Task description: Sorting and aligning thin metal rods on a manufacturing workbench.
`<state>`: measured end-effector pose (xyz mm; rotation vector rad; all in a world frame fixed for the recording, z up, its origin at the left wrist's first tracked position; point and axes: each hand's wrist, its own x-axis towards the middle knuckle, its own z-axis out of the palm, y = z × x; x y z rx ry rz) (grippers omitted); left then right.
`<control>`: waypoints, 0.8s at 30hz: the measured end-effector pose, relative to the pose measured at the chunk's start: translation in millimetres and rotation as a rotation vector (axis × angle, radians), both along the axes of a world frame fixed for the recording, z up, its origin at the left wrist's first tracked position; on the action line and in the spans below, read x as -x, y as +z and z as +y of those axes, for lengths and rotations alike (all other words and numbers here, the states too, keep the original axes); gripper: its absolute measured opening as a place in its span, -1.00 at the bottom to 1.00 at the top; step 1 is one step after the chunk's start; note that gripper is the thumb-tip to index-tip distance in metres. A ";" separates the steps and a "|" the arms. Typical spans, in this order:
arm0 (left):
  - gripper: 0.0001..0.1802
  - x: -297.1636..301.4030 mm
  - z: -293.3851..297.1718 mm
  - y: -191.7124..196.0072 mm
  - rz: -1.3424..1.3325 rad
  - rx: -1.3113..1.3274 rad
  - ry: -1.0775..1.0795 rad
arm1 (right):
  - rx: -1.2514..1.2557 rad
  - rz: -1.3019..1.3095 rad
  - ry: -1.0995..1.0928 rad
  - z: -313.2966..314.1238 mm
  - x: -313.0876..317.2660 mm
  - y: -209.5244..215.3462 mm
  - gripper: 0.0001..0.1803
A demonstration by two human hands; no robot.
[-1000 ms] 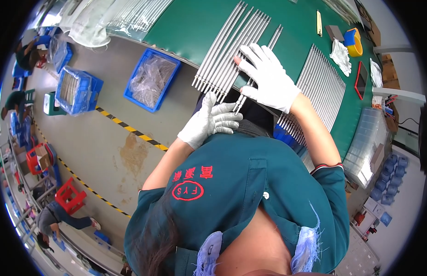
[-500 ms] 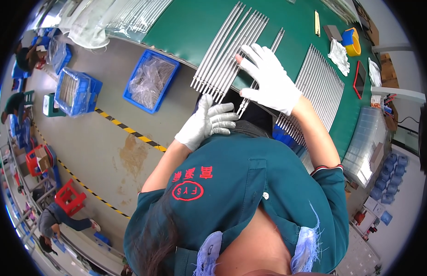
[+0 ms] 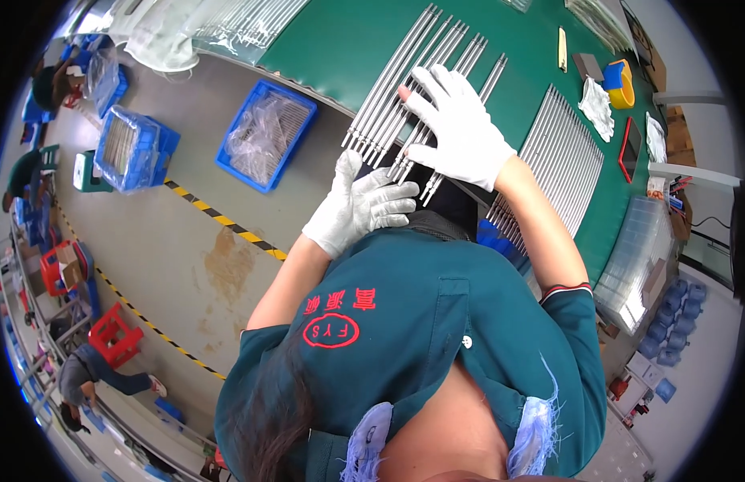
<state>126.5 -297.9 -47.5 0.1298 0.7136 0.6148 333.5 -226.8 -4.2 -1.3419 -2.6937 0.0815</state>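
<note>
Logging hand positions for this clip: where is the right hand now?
In the head view, the right hand, in a white glove, lies flat on the bundle of metal rods on the green table, just above the left hand.

A factory assembly floor: a long green-topped counter (image 3: 340, 48) carries rows of slim silver metal rods (image 3: 412, 88), blue plastic crates (image 3: 264, 132) of bagged parts sit on the grey concrete floor (image 3: 187, 249) crossed by yellow-and-black hazard tape (image 3: 220, 221), and seemingly other workers bend nearby.

Bright even light, sharp, fisheye-bent edges.
</note>
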 end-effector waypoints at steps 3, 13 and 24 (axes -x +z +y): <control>-0.01 -1.1 -0.9 -4.9 0.027 -0.060 -0.046 | 0.023 -0.004 0.009 -3.4 -5.2 2.0 -0.20; -0.01 -3.7 -3.0 -3.1 0.137 -0.120 -0.068 | 0.015 0.011 -0.004 1.4 -2.6 -3.0 -0.20; -0.01 -0.3 -2.2 -3.9 0.108 -0.175 -0.078 | 0.024 0.017 0.007 -0.7 -4.6 -2.2 -0.20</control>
